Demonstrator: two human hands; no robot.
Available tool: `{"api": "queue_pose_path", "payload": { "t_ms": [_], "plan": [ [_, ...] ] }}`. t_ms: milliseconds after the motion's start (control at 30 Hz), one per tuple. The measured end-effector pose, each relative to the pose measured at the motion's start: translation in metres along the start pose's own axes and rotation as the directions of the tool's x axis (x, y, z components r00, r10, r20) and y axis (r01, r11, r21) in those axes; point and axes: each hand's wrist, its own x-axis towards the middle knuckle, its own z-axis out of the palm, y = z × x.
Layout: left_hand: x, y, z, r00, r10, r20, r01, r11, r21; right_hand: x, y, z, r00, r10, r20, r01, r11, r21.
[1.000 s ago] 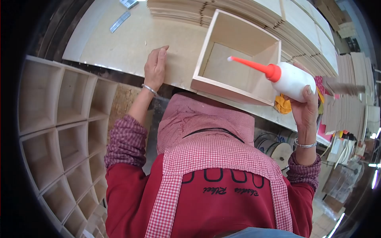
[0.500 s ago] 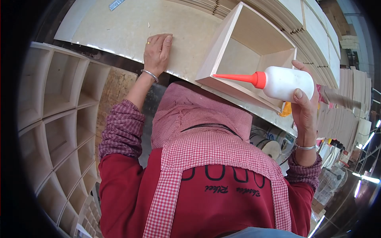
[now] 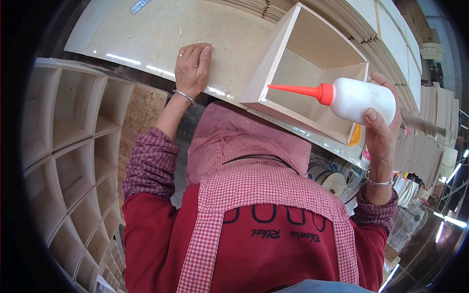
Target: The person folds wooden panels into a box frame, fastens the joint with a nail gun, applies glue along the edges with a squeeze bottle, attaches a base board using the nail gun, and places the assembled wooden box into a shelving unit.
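Observation:
My right hand [image 3: 383, 115] is wrapped round a white glue bottle [image 3: 364, 101] with a red cap and a long red nozzle, held on its side. The nozzle tip points left, over the near-left corner of an open wooden box [image 3: 266, 68]. A small white dab, looking like glue, sits on that corner's rim. My left hand [image 3: 192, 67] rests on the worktable [image 3: 234, 53] left of the box, its fingers curled in a loose fist with nothing visible in them.
Stacked wooden boxes [image 3: 73, 166] stand on the left below the table. Thin boards [image 3: 386, 53] are piled behind and right of the box. A metal strip [image 3: 140, 6] lies at the table's far left. Something orange [image 3: 355, 135] shows by the box's right corner.
My right hand has moved the glue bottle slightly right, and the nozzle tip is a little farther along the box's left rim. A white dab now shows at the corner. My left hand stays put.

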Motion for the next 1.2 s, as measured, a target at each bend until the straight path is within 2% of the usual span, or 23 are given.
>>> {"api": "queue_pose_path", "payload": {
  "t_ms": [433, 767, 1200],
  "plan": [
    [-0.003, 0.006, -0.006, 1.0, 0.009, 0.018, -0.01, 0.999, 0.043, 0.034, -0.001, -0.002, 0.992, -0.088, -0.085, 0.088, 0.996, -0.008],
    [-0.005, 0.009, -0.009, 0.999, 0.025, 0.033, -0.027, 0.998, 0.062, 0.072, 0.001, -0.009, 0.987, -0.139, -0.085, 0.137, 0.99, -0.03],
    [-0.004, 0.009, -0.01, 0.998, 0.016, 0.056, -0.021, 0.995, 0.095, 0.106, 0.0, -0.009, 0.976, -0.142, -0.167, 0.135, 0.99, -0.05]
  ]
}}
